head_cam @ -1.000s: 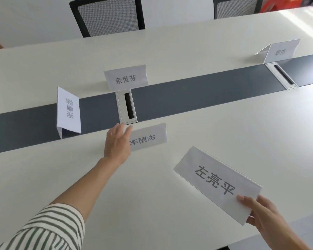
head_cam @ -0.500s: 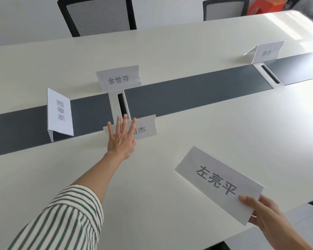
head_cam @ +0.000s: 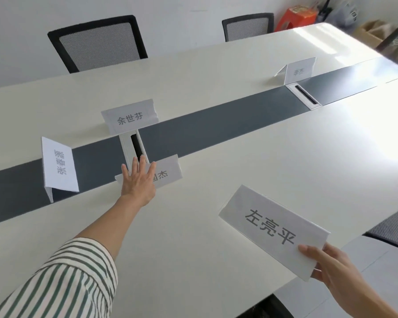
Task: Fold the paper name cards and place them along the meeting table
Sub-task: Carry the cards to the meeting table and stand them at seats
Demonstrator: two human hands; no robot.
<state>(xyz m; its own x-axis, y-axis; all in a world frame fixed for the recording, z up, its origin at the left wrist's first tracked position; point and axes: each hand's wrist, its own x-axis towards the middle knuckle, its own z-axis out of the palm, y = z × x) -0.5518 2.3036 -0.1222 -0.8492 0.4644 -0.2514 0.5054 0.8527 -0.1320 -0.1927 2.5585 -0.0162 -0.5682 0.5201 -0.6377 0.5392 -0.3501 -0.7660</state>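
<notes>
Since the earlier frame my flat, open left hand [head_cam: 137, 183] has slid onto the 国杰 card [head_cam: 166, 173] beside the grey strip [head_cam: 216, 131]; right hand [head_cam: 331, 265] pinches the 左亮平 card [head_cam: 271, 230], unplaced; three cards stand beyond.

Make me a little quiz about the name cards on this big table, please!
1. True or false: the right hand holds the 左亮平 card by a corner, above the meeting table.
2. How many folded name cards stand on the table, not counting the held one?
3. What is the left hand doing? A) lying with fingers spread over the 国杰 card B) pulling out a chair C) holding a pen

Key:
1. True
2. Four: the 张春源 card, the 余世芬 card, the 国杰 card, and the far card, whose print is too blurred to read
3. A
</notes>
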